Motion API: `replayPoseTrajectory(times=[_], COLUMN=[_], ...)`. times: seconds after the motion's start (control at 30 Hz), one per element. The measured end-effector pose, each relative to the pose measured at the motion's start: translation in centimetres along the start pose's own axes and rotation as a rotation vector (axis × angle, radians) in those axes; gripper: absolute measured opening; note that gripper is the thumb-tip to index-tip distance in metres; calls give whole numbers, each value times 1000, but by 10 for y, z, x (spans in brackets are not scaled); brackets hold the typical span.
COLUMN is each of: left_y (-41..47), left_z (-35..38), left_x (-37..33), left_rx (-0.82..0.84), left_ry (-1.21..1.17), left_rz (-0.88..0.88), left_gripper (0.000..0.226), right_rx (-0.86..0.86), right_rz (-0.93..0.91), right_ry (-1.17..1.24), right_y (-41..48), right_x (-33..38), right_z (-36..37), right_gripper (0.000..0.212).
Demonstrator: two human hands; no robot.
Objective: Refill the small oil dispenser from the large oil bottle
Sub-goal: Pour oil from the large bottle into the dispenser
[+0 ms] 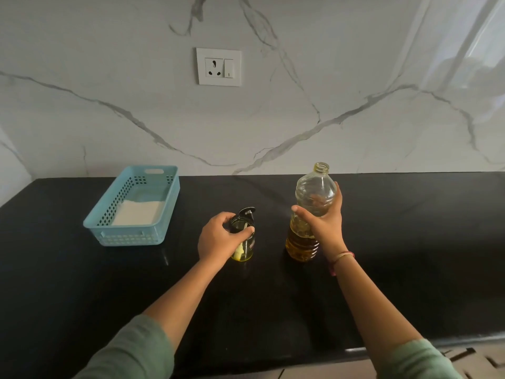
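Observation:
The large clear oil bottle [311,198] stands upright on the black counter, uncapped, with amber oil filling its lower part. My right hand [323,224] is wrapped around its middle. To its left stands the small oil dispenser [245,248], a clear glass jar with a black top and a little yellow oil at the bottom; its black lid is flipped up. My left hand [218,239] grips the dispenser around its upper part, hiding much of the glass. Both containers rest on the counter, about a hand's width apart.
A light blue perforated plastic basket [109,228] with a white cloth inside sits at the left rear of the black counter [410,255]. A marble wall with a white socket and switch plate [218,67] rises behind. The counter's front edge runs at lower right.

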State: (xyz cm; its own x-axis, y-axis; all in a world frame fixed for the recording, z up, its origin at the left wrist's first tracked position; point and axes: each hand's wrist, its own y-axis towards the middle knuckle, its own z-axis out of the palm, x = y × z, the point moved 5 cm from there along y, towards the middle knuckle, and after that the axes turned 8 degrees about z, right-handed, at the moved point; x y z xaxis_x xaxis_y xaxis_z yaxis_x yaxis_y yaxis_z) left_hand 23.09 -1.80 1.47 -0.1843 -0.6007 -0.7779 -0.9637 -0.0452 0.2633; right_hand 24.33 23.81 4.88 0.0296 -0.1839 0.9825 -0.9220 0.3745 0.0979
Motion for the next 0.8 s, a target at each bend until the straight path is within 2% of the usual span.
replayPoseTrajectory(times=[0.07,0.17,0.27,0.53,0.8], left_y=[0,0,-1,-6,-9], left_z=[0,-1,-2,-6,-12], left_x=[0,0,2,6,5], left_rx=[1,0,7,8,18], left_ry=[0,-1,-3,-3,1], left_rz=[5,13,13,7,-13], left_gripper=[52,51,49,49,49], right_rx=[8,-3,-21,61,150], right_rz=[2,29,37,-107,-315], right_ry=[-5,-20,-43,-212,-426], right_y=[3,6,9,1,-12], right_x=[0,-1,1,21,58], right_z=[0,1,1,15,37], right_gripper=[112,92,81,71,74])
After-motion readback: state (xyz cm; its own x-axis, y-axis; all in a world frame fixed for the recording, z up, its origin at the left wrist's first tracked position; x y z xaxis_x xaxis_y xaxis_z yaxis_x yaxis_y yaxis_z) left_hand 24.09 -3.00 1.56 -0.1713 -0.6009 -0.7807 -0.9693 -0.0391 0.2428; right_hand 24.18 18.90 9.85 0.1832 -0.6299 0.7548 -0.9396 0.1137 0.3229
